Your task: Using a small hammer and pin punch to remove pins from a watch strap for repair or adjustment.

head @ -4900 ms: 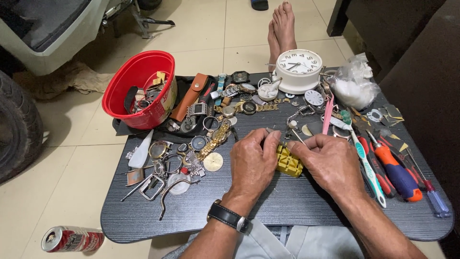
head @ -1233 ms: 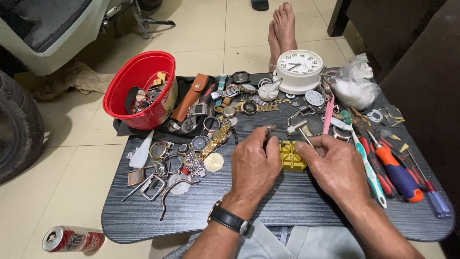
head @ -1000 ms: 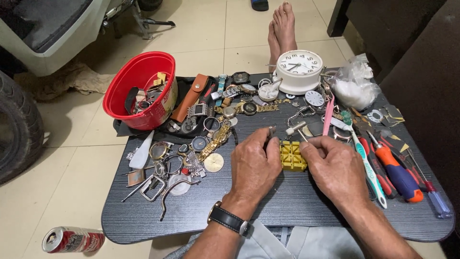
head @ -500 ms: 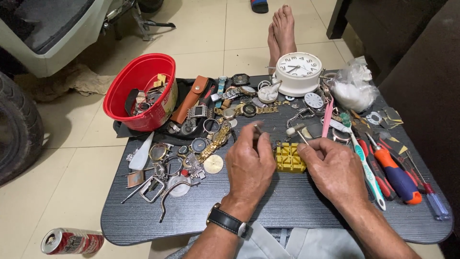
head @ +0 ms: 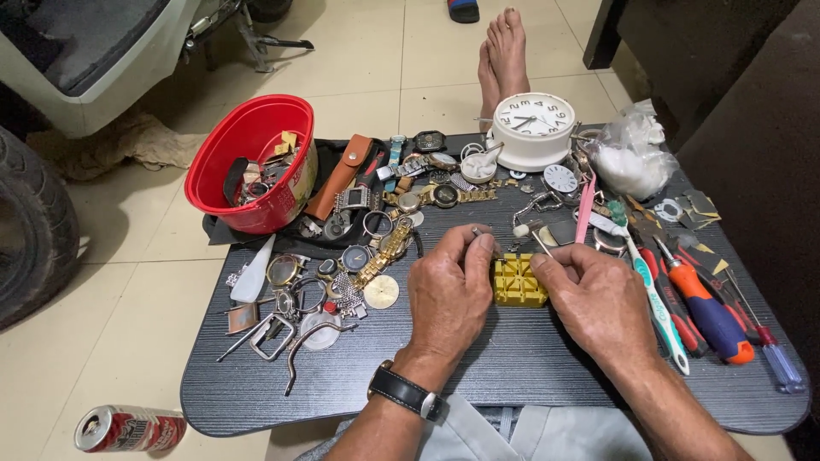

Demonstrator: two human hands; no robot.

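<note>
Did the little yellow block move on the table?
No. The small yellow plastic block keeps its place below the round white clock, between the left hand and right hand.

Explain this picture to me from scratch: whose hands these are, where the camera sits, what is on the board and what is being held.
There is no machine here, only a person working with bare hands. The single camera is worn on the head and looks down, so the forearms enter from the bottom edge.

The left hand, with a black wristwatch, and the right hand meet over a small yellow block on a dark board. The left fingers pinch a thin metal tool; its tip is too small to make out. The right fingers touch the block's edge.

Across the board lie watches and watch parts, a red bowl of bits, a white clock, a toothbrush and screwdrivers. A can lies on the floor, and bare feet show beyond.
</note>
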